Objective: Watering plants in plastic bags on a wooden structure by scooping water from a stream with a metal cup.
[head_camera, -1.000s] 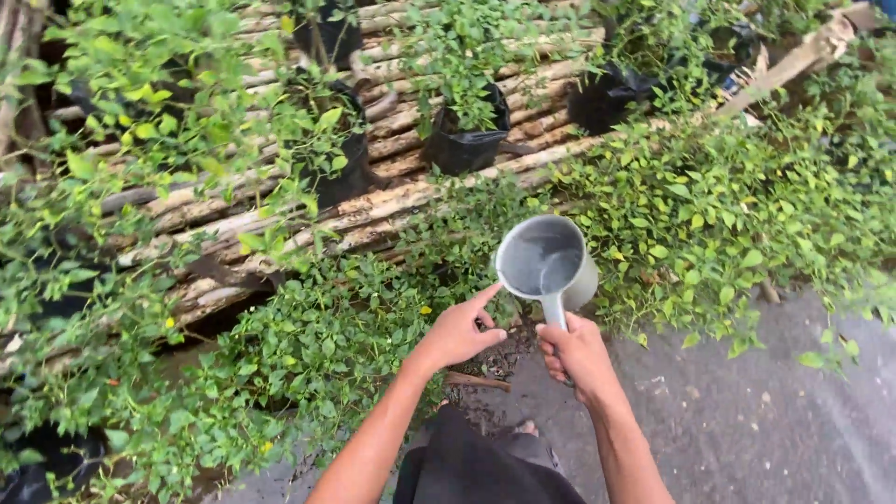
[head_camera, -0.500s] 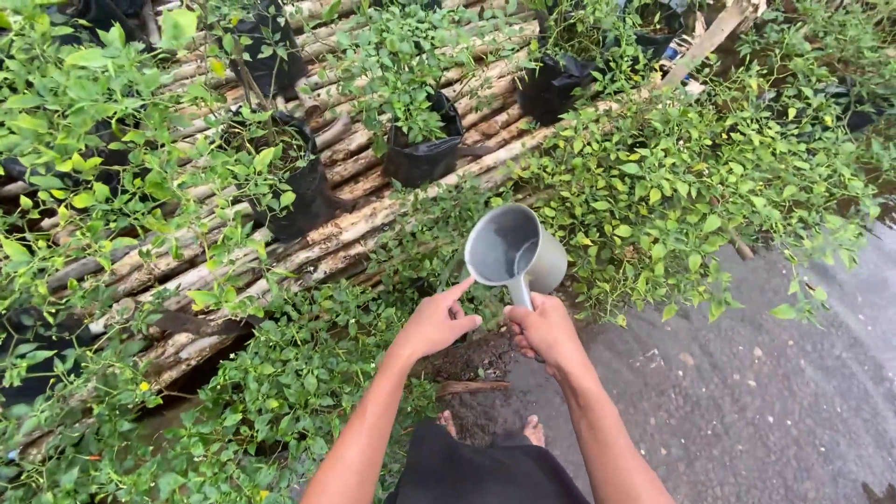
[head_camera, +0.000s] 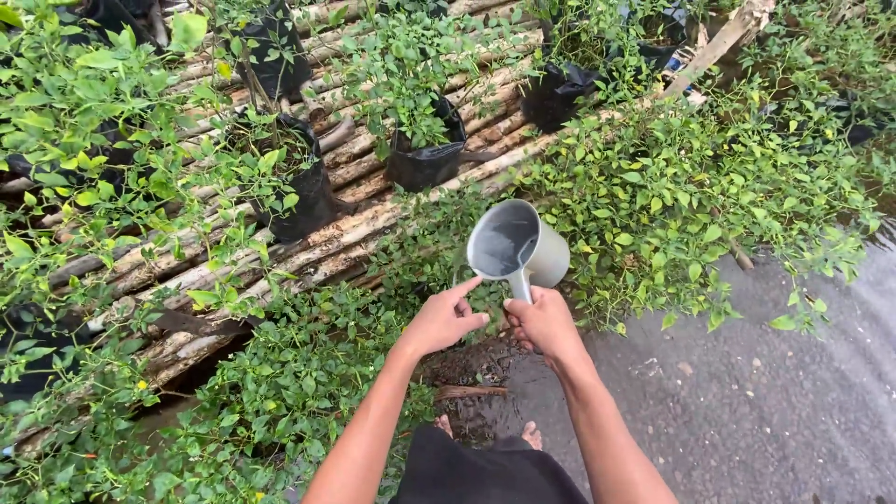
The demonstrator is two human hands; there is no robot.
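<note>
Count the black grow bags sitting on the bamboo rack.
4 clearly: top left, left of centre, centre, upper right. More may hide under leaves at the edges.

Grey dipper (head_camera: pixel 516 247), tilted, water inside, above seedlings.

The right hand (head_camera: pixel 543 322) hides the grey scoop's (head_camera: pixel 518 247) handle end, leaves cover the ground beneath it, and the bamboo rack (head_camera: pixel 308 247) runs past the top edge.

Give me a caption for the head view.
Right hand holds a grey plastic dipper of water over leafy green seedlings.
</note>
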